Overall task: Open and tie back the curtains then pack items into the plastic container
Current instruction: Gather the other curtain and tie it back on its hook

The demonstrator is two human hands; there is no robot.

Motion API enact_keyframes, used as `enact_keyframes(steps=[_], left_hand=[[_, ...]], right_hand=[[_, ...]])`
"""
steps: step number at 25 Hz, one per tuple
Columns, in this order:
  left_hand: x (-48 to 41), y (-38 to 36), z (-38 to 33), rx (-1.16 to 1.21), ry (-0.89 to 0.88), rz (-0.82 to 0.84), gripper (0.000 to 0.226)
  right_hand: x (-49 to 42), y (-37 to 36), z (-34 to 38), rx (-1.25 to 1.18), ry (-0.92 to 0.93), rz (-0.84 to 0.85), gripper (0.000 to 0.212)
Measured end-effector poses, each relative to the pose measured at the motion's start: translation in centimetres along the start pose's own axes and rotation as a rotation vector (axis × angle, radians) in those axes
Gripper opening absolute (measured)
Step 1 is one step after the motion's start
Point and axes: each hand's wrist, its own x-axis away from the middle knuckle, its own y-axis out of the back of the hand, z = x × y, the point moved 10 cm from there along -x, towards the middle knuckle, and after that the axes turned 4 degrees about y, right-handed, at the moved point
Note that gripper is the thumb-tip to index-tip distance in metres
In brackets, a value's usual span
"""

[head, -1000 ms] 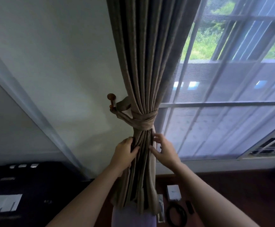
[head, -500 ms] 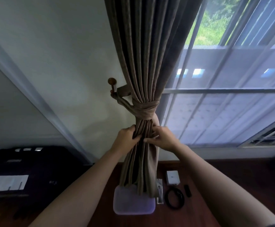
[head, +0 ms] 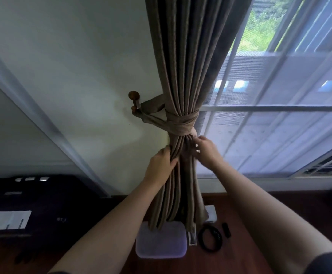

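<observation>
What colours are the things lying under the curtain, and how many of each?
Black: 2, coiled cable and small stick
White: 1, box
Purple: 1, plastic container
Clear: 1, thin packet
Total: 5

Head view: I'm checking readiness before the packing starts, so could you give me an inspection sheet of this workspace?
Surface: wooden top, dark reddish.
Job's things: curtain gathered and wrapped by a tieback looped to the wall knob; lilac plastic container under its hem, contents not visible.
Clutter: white box, black stick and clear packet right of the container; dark device with paper at left.
Grippers: left hand grips curtain folds below the tieback; right hand is at the folds, its grip blurred.
Cables: coiled cable, black, beside the packet.
Surroundings: pale wall; window with greenery outside.
</observation>
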Motion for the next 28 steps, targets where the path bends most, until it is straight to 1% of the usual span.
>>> enact_keyframes(steps=[2,3,5,6,7,9,10,13,14,17,18,19,20,22,24,26,28], left_hand=[[0.4,-0.6,1.6,0.025,0.065,0.041,0.049],[0.4,-0.8,2.1,0.029,0.081,0.059,0.055],[-0.5,-1.2,2.9,0.003,0.083,0.094,0.061],[-1.0,-1.4,3.1,-0.036,0.072,0.122,0.058],[-1.7,-1.6,3.1,-0.087,0.057,0.142,0.052],[-2.5,-1.6,3.1,-0.197,0.034,0.128,0.042],[-2.8,-1.3,3.5,-0.256,0.034,0.104,0.037],[-3.2,-0.4,5.6,-0.433,0.021,0.032,0.021],[-3.3,-0.3,6.3,-0.489,0.018,0.043,0.016],[-4.0,-1.3,7.2,-0.557,-0.032,0.078,0.027],[-3.9,-1.8,7.2,-0.543,-0.024,0.120,0.023],[-3.9,-2.0,6.7,-0.506,-0.029,0.129,0.018],[-3.9,-2.0,6.5,-0.496,-0.024,0.110,0.018],[-3.6,-1.7,6.3,-0.425,0.018,0.096,0.021],[-2.2,-0.9,6.1,-0.300,0.070,0.092,0.029],[-0.4,-0.1,5.6,-0.227,0.038,0.062,0.037],[1.1,0.5,5.7,-0.210,0.010,0.084,0.043]], right_hand=[[1.2,-2.8,0.0,-0.071,-0.020,0.117,0.065],[1.4,-3.3,-0.3,-0.095,-0.056,0.120,0.077],[0.9,-3.5,-1.4,-0.126,-0.126,0.070,0.088],[0.3,-3.9,-1.7,-0.101,-0.116,0.072,0.084],[-0.4,-4.2,-1.8,-0.046,-0.091,0.080,0.070],[-1.4,-4.1,-1.8,0.037,-0.060,0.047,0.031],[-1.7,-4.1,-1.8,0.027,-0.051,0.017,0.026],[-1.8,-4.8,-1.0,0.003,0.005,-0.017,0.032],[-1.7,-5.1,-0.5,0.015,0.031,-0.016,0.034],[-2.1,-5.9,-0.5,0.040,0.021,-0.028,0.031],[-2.4,-6.1,-0.8,0.050,0.003,-0.030,0.029],[-2.6,-6.2,-1.1,0.061,-0.014,-0.028,0.027],[-2.8,-6.2,-1.3,0.070,-0.029,-0.016,0.026],[-2.6,-6.4,-1.6,0.069,-0.054,0.002,0.020],[-1.5,-6.2,-1.3,0.061,-0.064,-0.007,0.018],[0.4,-5.8,-0.6,0.019,-0.085,-0.021,0.027],[2.5,-5.4,-0.1,-0.021,-0.126,-0.014,0.041]])
